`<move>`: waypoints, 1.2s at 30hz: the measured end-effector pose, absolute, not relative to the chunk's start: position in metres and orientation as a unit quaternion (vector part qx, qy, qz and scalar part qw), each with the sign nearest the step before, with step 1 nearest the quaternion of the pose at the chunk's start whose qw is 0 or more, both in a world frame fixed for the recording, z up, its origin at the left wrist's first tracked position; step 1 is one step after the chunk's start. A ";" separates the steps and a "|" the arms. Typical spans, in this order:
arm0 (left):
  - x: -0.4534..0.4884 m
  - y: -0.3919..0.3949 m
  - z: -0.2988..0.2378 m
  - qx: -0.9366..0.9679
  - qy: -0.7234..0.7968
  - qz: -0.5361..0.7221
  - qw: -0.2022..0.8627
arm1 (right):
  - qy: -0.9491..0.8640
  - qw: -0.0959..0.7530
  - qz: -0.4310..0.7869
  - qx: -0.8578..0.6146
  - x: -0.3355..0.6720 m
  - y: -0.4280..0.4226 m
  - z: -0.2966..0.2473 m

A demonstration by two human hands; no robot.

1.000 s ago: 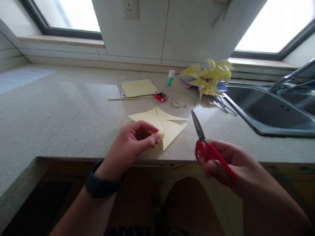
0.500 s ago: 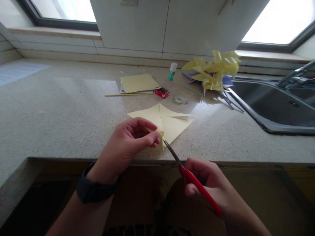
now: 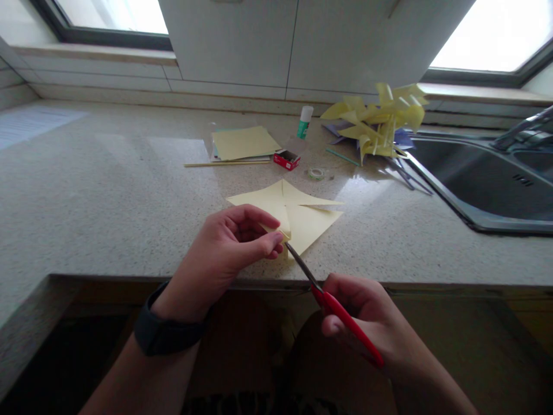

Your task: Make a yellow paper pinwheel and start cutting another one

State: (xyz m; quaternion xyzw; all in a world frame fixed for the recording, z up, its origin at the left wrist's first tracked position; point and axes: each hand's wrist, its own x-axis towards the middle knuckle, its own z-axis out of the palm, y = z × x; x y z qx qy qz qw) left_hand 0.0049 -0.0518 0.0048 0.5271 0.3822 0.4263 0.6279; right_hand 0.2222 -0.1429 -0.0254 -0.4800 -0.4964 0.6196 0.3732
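Note:
A pale yellow sheet of paper with slits cut into it lies near the counter's front edge. My left hand, with a dark band on the wrist, pinches its near left part between thumb and fingers. In my right hand are scissors with red handles. Their blades point up and left, and the tips touch or nearly touch the paper by my left thumb. Whether paper lies between the blades I cannot tell.
Behind the sheet are a stack of paper, a thin wooden stick, a small red box, a tape roll and a glue stick. Yellow paper pinwheels lie beside the sink at right.
The scissor blades have closed together, and their tips have shifted slightly up and left to the paper beside my left thumb. My left hand keeps its pinch.

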 end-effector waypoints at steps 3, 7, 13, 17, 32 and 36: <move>0.005 -0.051 0.004 0.526 0.381 0.424 0.631 | -0.495 0.376 0.618 -0.481 0.221 -0.142 -0.024; 0.004 -0.050 0.002 0.526 0.376 0.427 0.632 | -0.494 0.381 0.613 -0.485 0.221 -0.142 -0.024; 0.004 -0.050 0.004 0.525 0.374 0.426 0.635 | -0.506 0.371 0.608 -0.487 0.224 -0.143 -0.026; 0.003 -0.050 0.005 0.525 0.373 0.425 0.636 | -0.515 0.368 0.594 -0.496 0.224 -0.142 -0.023; 0.003 -0.050 0.004 0.537 0.367 0.415 0.636 | -0.548 0.318 0.566 -0.527 0.229 -0.140 -0.011; 0.003 -0.049 0.004 0.534 0.367 0.417 0.637 | -0.548 0.321 0.572 -0.519 0.229 -0.140 -0.011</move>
